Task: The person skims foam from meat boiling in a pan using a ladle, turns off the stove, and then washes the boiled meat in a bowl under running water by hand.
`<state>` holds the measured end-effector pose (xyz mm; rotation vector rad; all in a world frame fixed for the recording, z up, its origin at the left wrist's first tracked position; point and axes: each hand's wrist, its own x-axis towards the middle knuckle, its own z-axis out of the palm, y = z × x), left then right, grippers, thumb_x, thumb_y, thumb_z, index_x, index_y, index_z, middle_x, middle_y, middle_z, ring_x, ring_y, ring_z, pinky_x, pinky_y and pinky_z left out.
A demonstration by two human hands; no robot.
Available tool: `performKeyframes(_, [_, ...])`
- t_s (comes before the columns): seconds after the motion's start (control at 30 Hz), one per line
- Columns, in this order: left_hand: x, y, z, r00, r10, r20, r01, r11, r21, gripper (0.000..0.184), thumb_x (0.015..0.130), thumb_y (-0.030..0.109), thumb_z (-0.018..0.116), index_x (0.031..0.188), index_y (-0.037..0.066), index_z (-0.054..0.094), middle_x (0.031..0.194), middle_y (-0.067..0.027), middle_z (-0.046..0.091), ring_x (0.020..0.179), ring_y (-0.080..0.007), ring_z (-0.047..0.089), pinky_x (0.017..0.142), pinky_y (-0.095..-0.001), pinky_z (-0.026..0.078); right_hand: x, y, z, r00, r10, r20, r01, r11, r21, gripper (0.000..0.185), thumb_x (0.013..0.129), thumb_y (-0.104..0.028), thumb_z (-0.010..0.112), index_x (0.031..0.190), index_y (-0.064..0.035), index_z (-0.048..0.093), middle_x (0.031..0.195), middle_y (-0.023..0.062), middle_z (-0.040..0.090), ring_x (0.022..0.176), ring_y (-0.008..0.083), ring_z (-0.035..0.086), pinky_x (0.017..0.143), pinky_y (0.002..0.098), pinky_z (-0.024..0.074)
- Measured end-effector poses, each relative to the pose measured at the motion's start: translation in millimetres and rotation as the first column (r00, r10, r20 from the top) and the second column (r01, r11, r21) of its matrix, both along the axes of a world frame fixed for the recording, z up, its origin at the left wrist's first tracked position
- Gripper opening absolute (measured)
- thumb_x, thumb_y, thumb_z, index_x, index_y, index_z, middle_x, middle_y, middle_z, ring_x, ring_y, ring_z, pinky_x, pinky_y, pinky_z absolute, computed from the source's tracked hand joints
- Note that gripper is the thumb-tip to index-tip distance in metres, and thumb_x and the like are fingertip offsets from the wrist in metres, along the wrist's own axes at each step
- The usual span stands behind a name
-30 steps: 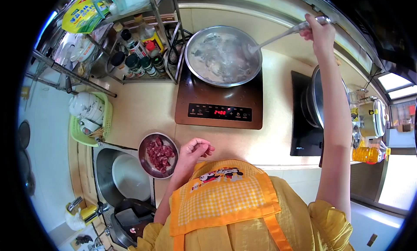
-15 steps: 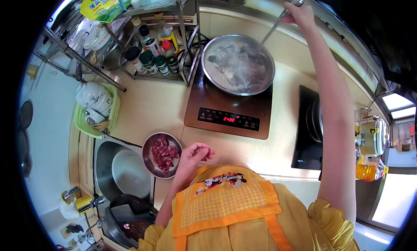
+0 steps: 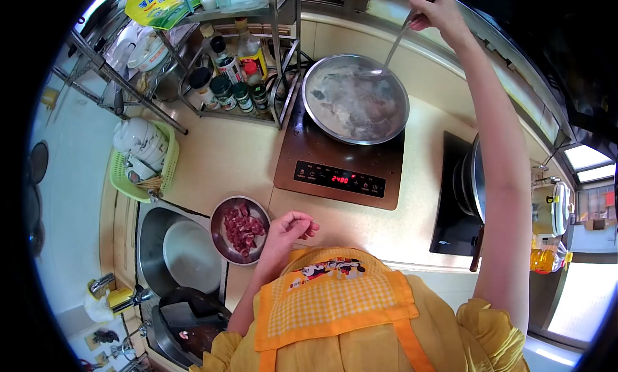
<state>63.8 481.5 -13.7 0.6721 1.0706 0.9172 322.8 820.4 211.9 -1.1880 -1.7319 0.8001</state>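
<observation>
My right hand (image 3: 440, 15) grips the upper end of a long-handled metal utensil (image 3: 397, 41) above the back of the cooktop. Its head dips into a wide steel pan (image 3: 404, 118), where cloudy liquid steams around greyish pieces; the head's exact shape is unclear. The pan stands on a brown induction cooktop (image 3: 290, 143) with a lit red display reading 2400. In front of my apron, my left hand (image 3: 291, 228) hovers near the counter edge, fingers curled in with nothing visible in them. Just left of it sits a steel bowl (image 3: 262, 208) of raw red meat pieces (image 3: 243, 229).
A metal rack (image 3: 283, 69) holds seasoning bottles (image 3: 248, 47) at the back left. Below it stands a green basket (image 3: 168, 166) of crockery. The sink (image 3: 151, 237) contains a white basin (image 3: 193, 256). At right, another pan (image 3: 477, 179) rests on a black cooktop (image 3: 447, 224).
The utensil's head has risen partly out of the liquid and shows near the pan's far right side. My right hand has shifted slightly left. My left hand has stayed put.
</observation>
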Motion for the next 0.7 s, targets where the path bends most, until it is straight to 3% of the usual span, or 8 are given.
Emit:
performKeyframes(0.3, [-2.3, -1.3, -1.2, 1.000, 0.014, 0.004, -0.014, 1.000, -0.017, 0.014, 0.089, 0.013, 0.053, 0.097, 0.001, 0.056, 0.088, -0.0093, 0.065, 0.074, -0.0109, 0.057, 0.071, -0.0239, 0.045, -29.0, 17.9, -14.5, 0.997, -0.028, 0.073, 0.024, 0.998, 0.056, 0.017, 0.073, -0.009, 0.058, 0.064, 0.0051, 0.058, 0.057, 0.0126, 0.059, 0.046, 0.0189, 0.060, 0.043, 0.0282, 0.0523])
performKeyframes(0.47, [-4.7, -2.8, -6.5, 0.999, 0.031, 0.022, -0.031, 0.999, -0.010, 0.014, 0.089, 0.013, 0.053, 0.096, 0.001, 0.057, 0.087, -0.0093, 0.064, 0.074, -0.0110, 0.057, 0.071, -0.0240, 0.045, -50.7, 5.9, -12.7, 0.973, 0.232, 0.008, -0.232, 0.973, 0.002, 0.015, 0.074, -0.008, 0.059, 0.064, 0.0007, 0.053, 0.059, 0.0103, 0.059, 0.049, 0.0176, 0.061, 0.045, 0.0279, 0.0527])
performKeyframes(0.57, [-3.7, -2.3, -5.1, 0.999, 0.030, 0.013, -0.030, 0.999, -0.018, 0.014, 0.089, 0.012, 0.054, 0.096, 0.000, 0.057, 0.087, -0.0095, 0.064, 0.074, -0.0114, 0.057, 0.071, -0.0244, 0.045, -45.2, -11.5, 2.3, 0.962, 0.265, 0.063, -0.264, 0.964, -0.027, 0.015, 0.077, -0.009, 0.059, 0.068, 0.0013, 0.053, 0.062, 0.0102, 0.059, 0.052, 0.0171, 0.062, 0.048, 0.0271, 0.0533])
performKeyframes(0.7, [-1.8, -3.1, -8.6, 0.999, 0.012, 0.041, -0.012, 1.000, -0.016, 0.014, 0.089, 0.011, 0.053, 0.096, 0.000, 0.057, 0.087, -0.0096, 0.064, 0.075, -0.0117, 0.057, 0.071, -0.0246, 0.046, -25.5, -31.2, 15.4, 0.913, 0.247, 0.324, -0.260, 0.966, -0.001, 0.013, 0.079, -0.009, 0.058, 0.075, 0.0029, 0.055, 0.064, 0.0088, 0.058, 0.056, 0.0160, 0.062, 0.054, 0.0256, 0.0527])
